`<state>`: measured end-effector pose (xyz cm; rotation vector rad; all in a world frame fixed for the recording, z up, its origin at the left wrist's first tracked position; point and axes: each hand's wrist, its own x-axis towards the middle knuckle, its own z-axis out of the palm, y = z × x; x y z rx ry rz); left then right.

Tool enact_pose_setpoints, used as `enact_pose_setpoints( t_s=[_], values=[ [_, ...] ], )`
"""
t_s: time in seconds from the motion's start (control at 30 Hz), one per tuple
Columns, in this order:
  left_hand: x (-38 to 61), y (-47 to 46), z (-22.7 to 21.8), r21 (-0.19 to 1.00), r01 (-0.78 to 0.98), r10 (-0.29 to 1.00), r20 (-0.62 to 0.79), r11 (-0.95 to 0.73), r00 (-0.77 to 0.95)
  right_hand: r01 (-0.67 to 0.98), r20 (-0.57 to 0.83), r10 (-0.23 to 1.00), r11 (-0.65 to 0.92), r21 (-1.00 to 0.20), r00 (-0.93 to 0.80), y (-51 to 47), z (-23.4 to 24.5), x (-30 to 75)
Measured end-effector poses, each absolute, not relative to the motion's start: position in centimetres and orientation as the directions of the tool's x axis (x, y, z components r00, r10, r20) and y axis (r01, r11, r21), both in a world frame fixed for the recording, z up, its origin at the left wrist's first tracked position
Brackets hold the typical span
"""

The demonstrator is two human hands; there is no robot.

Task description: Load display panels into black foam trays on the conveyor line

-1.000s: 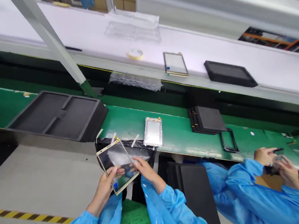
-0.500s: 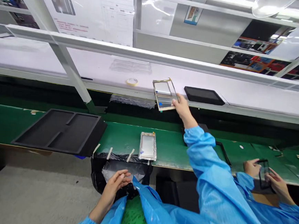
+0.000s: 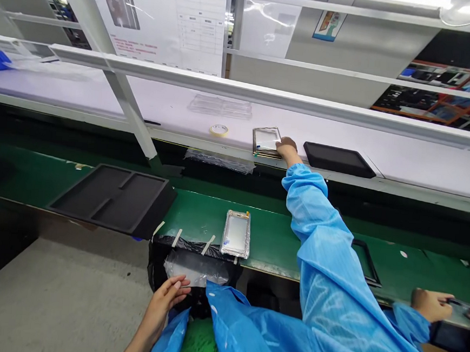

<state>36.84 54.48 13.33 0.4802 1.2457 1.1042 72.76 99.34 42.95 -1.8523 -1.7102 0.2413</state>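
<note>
Fingers of the right hand (image 3: 288,147) touch a panel (image 3: 267,138) left of the black tray (image 3: 338,159), grip unclear; the left hand's (image 3: 165,296) part slightly. The panel appears clear, thin-bordered.

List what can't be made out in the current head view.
Head view:
Framed panels: right edge partly hidden by the right hand; grip unclear.
Black frame: left part hidden by the right sleeve.
Item in the co-worker's hand: blurred, near the right picture edge.
Posted sheet: print too small.

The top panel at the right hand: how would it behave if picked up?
The panel is probably stiff, since its edges look straight. It looks thin, so perhaps light. Its clear, glassy face suggests it could be fragile.
</note>
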Motion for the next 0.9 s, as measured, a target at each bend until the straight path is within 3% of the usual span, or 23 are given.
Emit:
enact_pose_setpoints(
  t_s=[0.1,0.17,0.23,0.3,0.4,0.47,0.6,0.7,0.9],
  values=[
    [37.1,54.3,13.2,0.803,-0.386,0.857,-0.512,0.453,-0.059,0.863,0.203,0.939,-0.152,-0.481,0.278,98.7,43.3,72.9],
    [37.0,54.1,13.1,0.798,-0.383,0.848,-0.526,0.466,-0.066,0.880,0.250,0.928,-0.139,-0.453,0.275,97.5,43.0,72.6],
    [36.8,53.9,13.0,0.790,-0.387,0.837,-0.542,0.476,-0.077,0.913,0.421,0.893,0.030,-0.407,0.158,95.5,42.0,71.7],
    [36.3,53.8,12.9,0.781,-0.394,0.830,-0.552,0.484,-0.075,0.908,0.616,0.786,0.294,-0.299,-0.052,93.0,40.0,70.1],
    [35.2,54.0,12.4,0.769,-0.402,0.826,-0.561,0.497,-0.054,0.777,0.681,0.656,0.596,-0.204,-0.324,89.2,35.2,66.2],
    [34.3,54.5,12.0,0.761,-0.399,0.819,-0.572,0.512,-0.039,0.726,0.585,0.693,0.644,-0.242,-0.421,87.4,31.1,62.9],
    [31.8,56.2,10.6,0.754,-0.350,0.812,-0.583,0.556,0.035,0.813,0.209,0.859,0.510,-0.281,-0.467,87.4,23.0,55.6],
    [28.4,58.1,9.0,0.746,-0.309,0.800,-0.592,0.590,0.097,0.874,-0.024,0.897,0.425,-0.235,-0.442,90.3,18.2,49.8],
    [17.8,60.8,4.0,0.683,-0.260,0.728,-0.668,0.683,0.157,0.917,-0.242,0.886,0.392,-0.067,-0.397,101.5,10.9,36.2]
  ],
)
